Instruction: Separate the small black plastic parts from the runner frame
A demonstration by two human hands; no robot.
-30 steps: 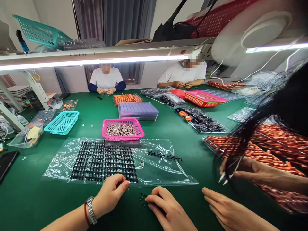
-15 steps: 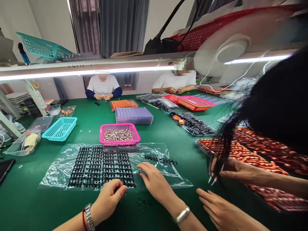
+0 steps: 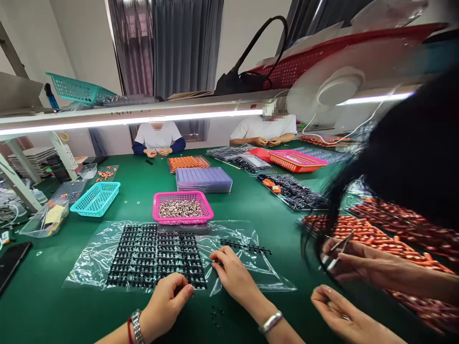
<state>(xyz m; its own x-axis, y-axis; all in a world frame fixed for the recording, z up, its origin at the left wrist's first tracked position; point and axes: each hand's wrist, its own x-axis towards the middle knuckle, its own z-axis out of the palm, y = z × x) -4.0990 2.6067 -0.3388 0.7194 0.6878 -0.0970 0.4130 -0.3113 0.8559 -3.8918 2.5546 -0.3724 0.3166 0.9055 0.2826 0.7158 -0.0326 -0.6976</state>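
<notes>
My left hand (image 3: 168, 303), wearing a watch and red band, is closed at the near edge of the clear plastic sheet (image 3: 84, 265). What its thumb and forefinger pinch is too small to name. My right hand (image 3: 236, 277), with a silver bracelet, rests over the sheet, thumb and fingers drawn together; anything between them is hidden. Rows of black studded strips (image 3: 132, 253) lie on the sheet beside my left hand. A single black strip (image 3: 247, 246) lies just beyond my right hand. Tiny black pieces (image 3: 217, 313) are scattered on the green table (image 3: 143, 181) between my wrists.
Beyond the sheet stands a pink basket (image 3: 157, 216) of small ring-like parts, with stacked clear trays (image 3: 204, 180) behind. A turquoise basket (image 3: 77, 209) is at left. On the right, a co-worker's hand (image 3: 355, 260) holds tweezers near trays of orange parts (image 3: 390, 236). Two people sit opposite.
The whole view has shifted slightly. My right hand's fingers have drawn closer together, while my left keeps its pinch. The co-worker's tweezers have risen and their other hand has curled.
</notes>
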